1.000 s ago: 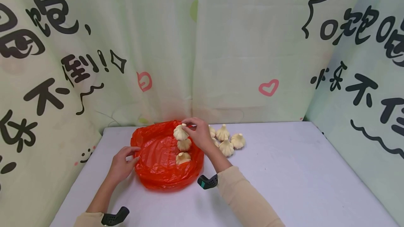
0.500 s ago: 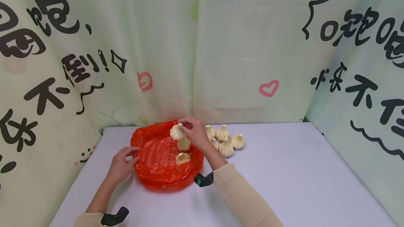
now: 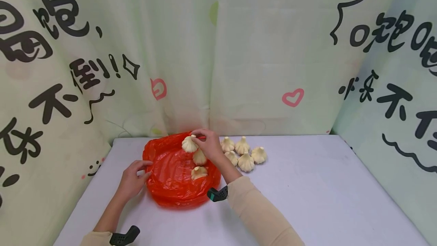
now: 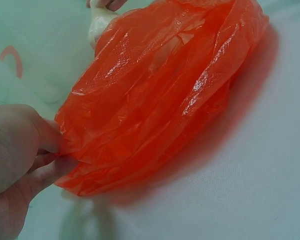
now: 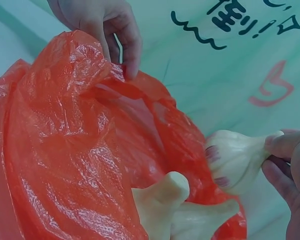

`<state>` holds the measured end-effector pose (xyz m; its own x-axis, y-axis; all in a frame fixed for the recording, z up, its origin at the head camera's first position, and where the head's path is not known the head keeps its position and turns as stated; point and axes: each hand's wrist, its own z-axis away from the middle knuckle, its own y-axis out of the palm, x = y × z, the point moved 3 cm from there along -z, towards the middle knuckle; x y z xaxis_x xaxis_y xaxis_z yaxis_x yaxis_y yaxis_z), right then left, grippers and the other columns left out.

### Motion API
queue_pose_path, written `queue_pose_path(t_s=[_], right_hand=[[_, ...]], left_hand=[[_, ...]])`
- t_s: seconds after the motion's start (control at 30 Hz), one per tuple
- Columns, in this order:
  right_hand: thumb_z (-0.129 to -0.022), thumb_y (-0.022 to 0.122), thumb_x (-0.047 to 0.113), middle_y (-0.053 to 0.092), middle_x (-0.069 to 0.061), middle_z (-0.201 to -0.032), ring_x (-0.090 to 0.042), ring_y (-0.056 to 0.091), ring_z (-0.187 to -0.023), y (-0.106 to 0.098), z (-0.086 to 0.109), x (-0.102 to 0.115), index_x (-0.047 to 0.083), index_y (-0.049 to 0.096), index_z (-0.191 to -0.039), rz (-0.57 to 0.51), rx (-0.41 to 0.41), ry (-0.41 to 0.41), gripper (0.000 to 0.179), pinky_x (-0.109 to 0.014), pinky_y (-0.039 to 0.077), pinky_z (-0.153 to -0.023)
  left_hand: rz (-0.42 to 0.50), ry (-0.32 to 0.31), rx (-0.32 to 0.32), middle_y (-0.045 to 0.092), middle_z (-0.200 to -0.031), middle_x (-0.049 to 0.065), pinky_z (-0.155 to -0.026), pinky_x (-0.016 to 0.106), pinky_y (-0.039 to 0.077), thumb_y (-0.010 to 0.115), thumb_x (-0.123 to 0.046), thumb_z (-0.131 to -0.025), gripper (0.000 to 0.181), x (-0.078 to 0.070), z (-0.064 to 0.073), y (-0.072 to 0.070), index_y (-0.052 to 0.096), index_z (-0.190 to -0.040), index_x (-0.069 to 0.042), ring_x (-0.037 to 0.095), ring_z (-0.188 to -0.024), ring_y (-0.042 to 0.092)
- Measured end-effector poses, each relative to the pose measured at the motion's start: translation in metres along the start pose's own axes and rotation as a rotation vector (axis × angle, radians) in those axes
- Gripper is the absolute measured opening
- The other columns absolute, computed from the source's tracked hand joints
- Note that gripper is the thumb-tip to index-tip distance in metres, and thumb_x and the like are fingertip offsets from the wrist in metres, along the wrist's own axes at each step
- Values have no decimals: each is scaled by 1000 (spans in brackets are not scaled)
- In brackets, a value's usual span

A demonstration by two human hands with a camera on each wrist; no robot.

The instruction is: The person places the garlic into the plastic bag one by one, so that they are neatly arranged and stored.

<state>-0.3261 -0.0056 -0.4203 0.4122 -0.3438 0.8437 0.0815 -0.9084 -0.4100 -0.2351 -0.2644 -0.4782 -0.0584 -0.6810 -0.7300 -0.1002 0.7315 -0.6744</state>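
A red plastic bag (image 3: 168, 177) lies opened out on the table, with two garlic bulbs (image 3: 199, 172) visible at its right side. My left hand (image 3: 134, 177) pinches the bag's left edge between thumb and fingers; in the left wrist view that hand (image 4: 20, 160) grips the crumpled film. At the bag's far side my right hand (image 3: 209, 145) pinches another garlic bulb (image 3: 189, 144) by its stem, over the bag. The right wrist view shows this held garlic bulb (image 5: 237, 160) with purple streaks, beside the bag's rim. Part of the bag's inside is hidden by its folds.
Several more garlic bulbs (image 3: 246, 162) sit grouped on the white table (image 3: 300, 193), just right of the right hand. A printed curtain (image 3: 246, 67) hangs behind the table and along both sides.
My right hand has moved a little to the left with the garlic bulb, farther over the bag. The left hand keeps its hold on the bag's edge. The head view has shifted slightly.
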Motion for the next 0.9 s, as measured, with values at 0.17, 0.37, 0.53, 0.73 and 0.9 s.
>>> queue_pose_path(t_s=[0.17,0.37,0.53,0.73,0.9], right_hand=[[-89,68,10,69,-10,-108,-24,65,-100,7,-4,-2,2,70,-109,13,13,-3,22,-33,58,-87],[-90,66,12,68,-9,-110,-23,63,-101,12,-5,-4,3,70,-111,30,21,10,23,-32,58,-87],[-90,66,12,68,-9,-111,-24,63,-102,16,-7,-7,3,70,-111,42,29,11,23,-33,58,-88],[-90,66,11,68,-9,-111,-24,62,-101,20,-11,-12,3,70,-111,61,26,25,23,-33,58,-89],[-89,67,10,69,-10,-111,-26,62,-103,23,-13,-16,2,70,-110,67,23,26,23,-37,56,-92]], left_hand=[[-4,0,-4,55,-123,16,-92,47,55,61,-3,-92,35,3,0,-1,58,-126,-7,35,-115,56],[0,-6,-1,55,-123,16,-91,47,55,61,-4,-92,35,1,-1,-2,58,-127,-7,36,-117,56],[-1,-6,-7,55,-123,15,-91,46,55,61,-3,-92,35,0,-1,-3,58,-126,-7,35,-116,56],[3,14,-15,56,-121,15,-91,47,55,62,-2,-91,35,2,-2,-4,59,-125,-6,34,-114,57],[4,8,-17,56,-121,15,-92,47,55,62,-1,-91,34,3,-3,-4,59,-125,-7,34,-114,57]])
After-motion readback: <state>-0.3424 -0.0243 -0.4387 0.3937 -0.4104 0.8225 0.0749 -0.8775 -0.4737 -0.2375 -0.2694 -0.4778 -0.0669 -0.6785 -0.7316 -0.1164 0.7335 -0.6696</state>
